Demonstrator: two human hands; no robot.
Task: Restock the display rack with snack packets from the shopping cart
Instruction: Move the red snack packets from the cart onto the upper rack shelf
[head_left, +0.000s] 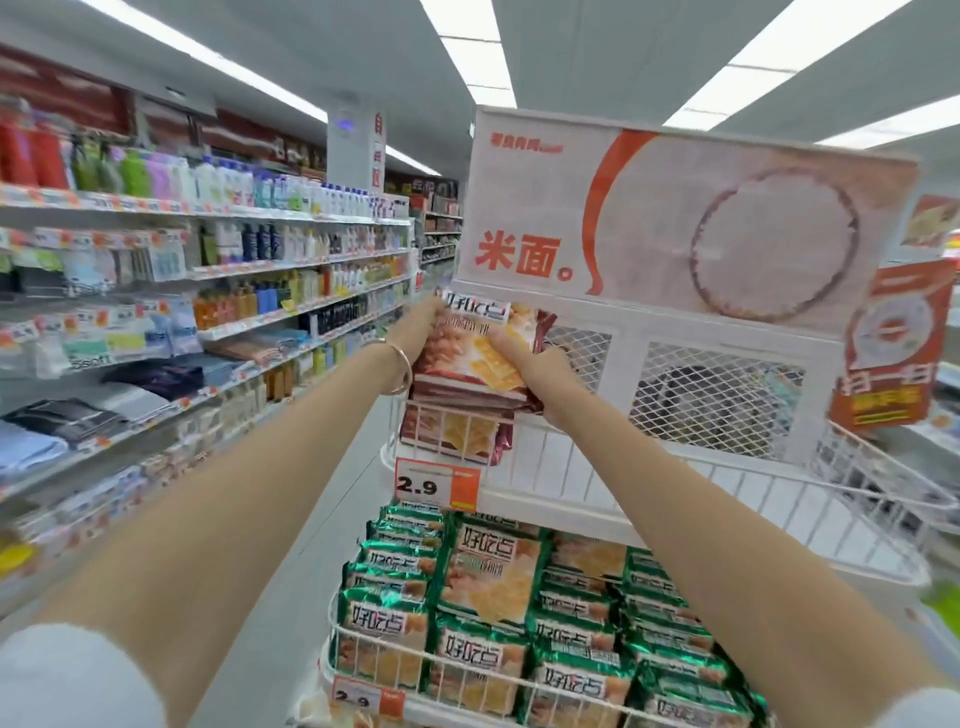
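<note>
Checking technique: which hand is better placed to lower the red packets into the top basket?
Probably left: left hand grips the red packets by their upper edge; right hand sits low, at the top basket rim.

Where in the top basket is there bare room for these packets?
Free: the top basket right of the stacked red packets, between the mesh back panel and the front wires. Crowded: its left end, where left hand and right hand hold a red bundle, and the lower basket, full of green packets.
</note>
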